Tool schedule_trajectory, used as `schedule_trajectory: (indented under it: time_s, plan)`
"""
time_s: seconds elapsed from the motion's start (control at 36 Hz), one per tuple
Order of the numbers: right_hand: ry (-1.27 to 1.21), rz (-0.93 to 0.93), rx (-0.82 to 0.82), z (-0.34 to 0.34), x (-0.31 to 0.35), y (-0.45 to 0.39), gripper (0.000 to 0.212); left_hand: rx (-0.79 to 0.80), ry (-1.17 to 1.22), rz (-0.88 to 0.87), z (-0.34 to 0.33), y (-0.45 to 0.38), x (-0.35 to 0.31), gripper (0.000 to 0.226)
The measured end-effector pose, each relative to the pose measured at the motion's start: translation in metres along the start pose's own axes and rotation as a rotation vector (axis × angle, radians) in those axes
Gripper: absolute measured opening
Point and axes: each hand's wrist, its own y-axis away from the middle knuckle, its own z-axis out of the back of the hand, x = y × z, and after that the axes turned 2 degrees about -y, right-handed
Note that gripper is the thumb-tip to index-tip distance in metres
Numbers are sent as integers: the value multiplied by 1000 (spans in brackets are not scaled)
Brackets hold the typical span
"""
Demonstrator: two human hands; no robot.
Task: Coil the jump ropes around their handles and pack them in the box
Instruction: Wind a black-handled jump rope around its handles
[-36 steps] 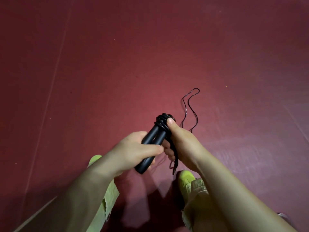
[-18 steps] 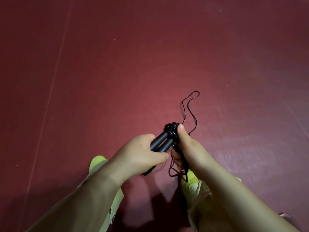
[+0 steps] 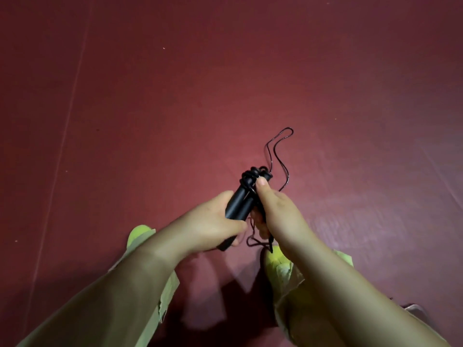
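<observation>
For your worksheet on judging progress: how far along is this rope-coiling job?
Done: several turns of rope sit wound at the top of the black handles. In hand: left hand grips the handles, right hand pins the coil. Left: the loose rope on the floor; no box is visible.

Dark red floor [image 3: 175,108] with faint pale seam lines

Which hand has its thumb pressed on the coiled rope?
The right hand: its thumb lies along the black coils at the top of the handles. The left hand only grips the handles lower down.
</observation>
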Motion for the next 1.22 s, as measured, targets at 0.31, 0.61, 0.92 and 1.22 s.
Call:
schedule_trajectory:
  time_s: [0.31,0.61,0.92,1.22]
  plan:
    - [-13,-99,41,-17,26,-5,56,-304,-548,42,14,-1,8,18]
    - [533,58,103,-25,40,-7,56,-380,-535,117,37,0,20,11]
    - [443,344,238,14,42,-2,13,148,-615,-38,22,23,19,18]
    - [-491,-72,592,26,23,-6,18,386,404,-266,24,37,15,41]
